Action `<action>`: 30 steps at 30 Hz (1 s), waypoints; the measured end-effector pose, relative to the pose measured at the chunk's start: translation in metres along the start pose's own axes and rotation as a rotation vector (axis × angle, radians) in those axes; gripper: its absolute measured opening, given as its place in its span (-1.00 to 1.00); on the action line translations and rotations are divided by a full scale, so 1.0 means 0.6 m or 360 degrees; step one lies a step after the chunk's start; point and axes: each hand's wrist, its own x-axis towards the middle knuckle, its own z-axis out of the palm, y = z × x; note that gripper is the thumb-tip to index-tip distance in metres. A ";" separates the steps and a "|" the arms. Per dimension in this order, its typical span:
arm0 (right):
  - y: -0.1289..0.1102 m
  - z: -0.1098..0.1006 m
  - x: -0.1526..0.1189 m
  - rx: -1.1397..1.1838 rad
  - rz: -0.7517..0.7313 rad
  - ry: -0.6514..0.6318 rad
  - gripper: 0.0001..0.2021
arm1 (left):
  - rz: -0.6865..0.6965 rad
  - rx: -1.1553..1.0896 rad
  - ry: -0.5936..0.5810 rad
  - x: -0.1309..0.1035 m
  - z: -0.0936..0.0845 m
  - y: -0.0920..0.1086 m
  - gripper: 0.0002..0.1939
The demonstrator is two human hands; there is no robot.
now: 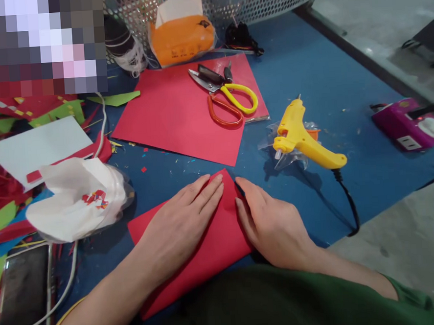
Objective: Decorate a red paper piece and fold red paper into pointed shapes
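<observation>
A folded red sheet of paper [212, 261] lies on the blue table right in front of my body. My left hand [180, 218] rests flat on it, fingers stretched toward the upper corner and pressing it down. At the paper's right edge is my right hand [270, 218], with its thumb on the red surface and the fingers curled along the edge, gripping it. Beyond them a larger red sheet [162, 112] carries scissors [227, 95] with one yellow and one red handle. To the right a yellow glue gun [299, 135] lies on clear plastic.
On the left are an opened white tissue pack [79, 200], a phone [24, 287], white cables and coloured paper scraps. An orange tissue pack [183, 37] and a thread spool [123, 43] stand by the perforated metal panel [266, 2]. A purple power box [409, 123] sits at right.
</observation>
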 end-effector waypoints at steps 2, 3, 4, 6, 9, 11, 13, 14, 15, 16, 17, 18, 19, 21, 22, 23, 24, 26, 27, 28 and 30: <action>0.002 0.001 0.000 -0.0031 -0.0018 0.0003 -0.61 | -0.0001 -0.0007 0.0000 0.000 0.000 0.000 -0.39; 0.003 0.001 0.000 -0.0042 -0.0020 -0.0006 -0.61 | -0.0003 -0.0010 -0.0005 0.000 0.001 0.000 -0.39; 0.003 0.002 0.000 -0.0048 -0.0017 -0.0020 -0.61 | -0.0005 -0.0016 -0.0015 0.000 0.001 0.000 -0.38; 0.004 0.003 0.000 -0.0049 0.0000 -0.0056 -0.60 | -0.0015 -0.0038 -0.0043 0.000 0.001 0.000 -0.37; 0.003 0.003 0.000 -0.0025 0.0038 -0.0113 -0.59 | -0.0017 -0.0094 -0.0076 0.001 0.001 -0.002 -0.35; 0.002 0.001 0.001 0.0010 0.0087 -0.0184 -0.59 | -0.0022 -0.0143 -0.0073 0.003 0.001 -0.004 -0.36; 0.002 -0.002 0.003 0.0053 0.0152 -0.0273 -0.60 | -0.0047 -0.0205 -0.0046 0.004 0.003 -0.004 -0.39; 0.001 -0.003 0.004 0.0074 0.0181 -0.0311 -0.60 | -0.0065 -0.0238 -0.0024 0.005 0.005 -0.003 -0.43; 0.001 -0.004 0.005 0.0094 0.0204 -0.0338 -0.60 | -0.0082 -0.0266 -0.0001 0.005 0.007 -0.002 -0.48; 0.002 -0.005 0.006 0.0111 0.0221 -0.0352 -0.60 | -0.0093 -0.0288 0.0022 0.005 0.009 -0.001 -0.50; 0.003 -0.005 0.007 0.0127 0.0231 -0.0357 -0.60 | -0.0100 -0.0301 0.0043 0.004 0.012 0.000 -0.49; 0.004 -0.006 0.007 0.0144 0.0237 -0.0363 -0.60 | -0.0099 -0.0305 0.0059 0.004 0.015 0.001 -0.47; 0.006 -0.007 0.008 0.0165 0.0239 -0.0368 -0.60 | -0.0092 -0.0301 0.0068 0.003 0.018 0.002 -0.44; 0.011 -0.011 0.007 0.0216 0.0235 -0.0334 -0.61 | -0.0075 -0.0285 0.0061 0.001 0.022 0.004 -0.43; 0.013 -0.014 0.007 0.0237 0.0230 -0.0270 -0.62 | -0.0070 -0.0279 0.0053 0.000 0.024 0.004 -0.42; 0.015 -0.018 0.006 0.0250 0.0216 -0.0181 -0.62 | -0.0066 -0.0276 0.0047 -0.001 0.025 0.004 -0.42; 0.017 -0.023 0.005 0.0253 0.0174 -0.0080 -0.62 | -0.0062 -0.0275 0.0050 -0.001 0.026 0.005 -0.42; 0.018 -0.031 0.002 0.0230 -0.0032 0.0041 -0.61 | -0.0054 -0.0266 0.0068 -0.001 0.029 0.006 -0.41; 0.017 -0.032 -0.002 0.0209 -0.0189 0.0026 -0.60 | -0.0049 -0.0257 0.0078 -0.001 0.030 0.006 -0.41; 0.017 -0.033 -0.006 0.0183 -0.0357 -0.0035 -0.58 | -0.0050 -0.0246 0.0081 -0.001 0.032 0.007 -0.41; 0.016 -0.027 -0.020 0.0109 -0.0623 -0.0192 -0.49 | -0.0063 -0.0224 0.0069 -0.001 0.034 0.009 -0.43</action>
